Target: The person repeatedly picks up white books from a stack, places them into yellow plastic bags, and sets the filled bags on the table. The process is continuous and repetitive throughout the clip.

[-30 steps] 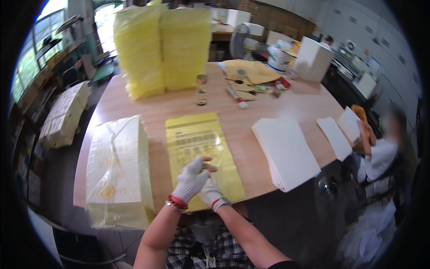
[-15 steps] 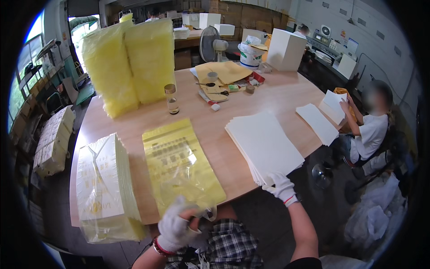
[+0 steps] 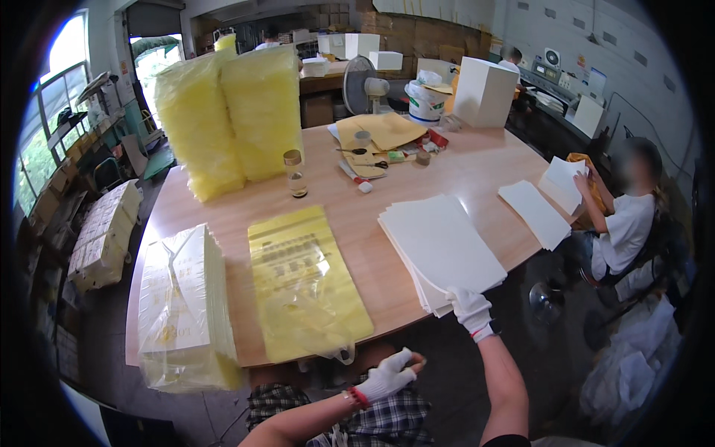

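Right hand (image 3: 471, 313) pinches near corner of paper stack (image 3: 447, 246), unwrapped, ahead on counter (image 3: 365, 253). Left hand (image 3: 391, 374) loosely part-open, nothing visible in it; yellow bag (image 3: 305, 298) ahead-left lies flat, apparently unfilled. Wrapped bundle (image 3: 175, 298), farther left, looks finished.

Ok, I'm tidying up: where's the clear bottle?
In the head view, the clear bottle stands left of centre on the table, near the right edge of the yellow stacks.

Worn are white gloves (image 3: 472, 311), a red bracelet (image 3: 357, 397), a black sleeve (image 3: 512, 441) and plaid clothing (image 3: 395, 414).
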Motion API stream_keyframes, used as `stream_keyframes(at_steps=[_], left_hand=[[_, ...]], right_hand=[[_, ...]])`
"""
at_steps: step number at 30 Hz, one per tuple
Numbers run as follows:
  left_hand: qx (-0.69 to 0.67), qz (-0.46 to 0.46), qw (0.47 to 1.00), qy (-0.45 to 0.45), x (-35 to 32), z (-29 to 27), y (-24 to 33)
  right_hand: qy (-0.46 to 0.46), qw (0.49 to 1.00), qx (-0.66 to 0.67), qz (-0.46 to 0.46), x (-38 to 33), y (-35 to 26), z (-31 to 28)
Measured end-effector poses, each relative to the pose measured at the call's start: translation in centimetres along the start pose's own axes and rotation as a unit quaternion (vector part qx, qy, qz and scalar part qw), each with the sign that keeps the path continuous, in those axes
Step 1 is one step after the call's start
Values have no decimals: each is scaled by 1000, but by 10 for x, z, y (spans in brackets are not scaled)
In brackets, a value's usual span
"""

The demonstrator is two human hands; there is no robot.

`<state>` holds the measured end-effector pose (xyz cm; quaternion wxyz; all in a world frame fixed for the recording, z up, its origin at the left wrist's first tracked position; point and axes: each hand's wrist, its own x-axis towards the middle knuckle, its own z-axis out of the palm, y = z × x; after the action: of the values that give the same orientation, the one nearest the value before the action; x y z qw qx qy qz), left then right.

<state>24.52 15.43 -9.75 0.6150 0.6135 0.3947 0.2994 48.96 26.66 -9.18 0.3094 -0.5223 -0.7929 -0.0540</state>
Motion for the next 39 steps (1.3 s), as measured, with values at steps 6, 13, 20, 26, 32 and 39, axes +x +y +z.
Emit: stream_keyframes(at_steps=[6, 13, 20, 26, 32, 39], left_hand=[[-514, -243, 823, -2, 10, -41, 11], [129, -211, 968, 49, -55, -72, 53], [528, 167, 825, 112, -96, -10, 37], [571, 116, 665, 467, -76, -158, 100], [-29, 10, 995, 97, -53, -244, 64], [211, 152, 908, 329, -48, -158, 39]], right_hand=[[-194, 963, 123, -142, -29, -144, -56], [-56, 511, 731, 449, -108, -72, -3], [-14, 704, 614, 358, -97, -196, 42], [99, 808, 524, 249, -59, -205, -13], [-8, 977, 213, -17, -69, -182, -39], [-317, 948, 18, -7, -36, -221, -13]])
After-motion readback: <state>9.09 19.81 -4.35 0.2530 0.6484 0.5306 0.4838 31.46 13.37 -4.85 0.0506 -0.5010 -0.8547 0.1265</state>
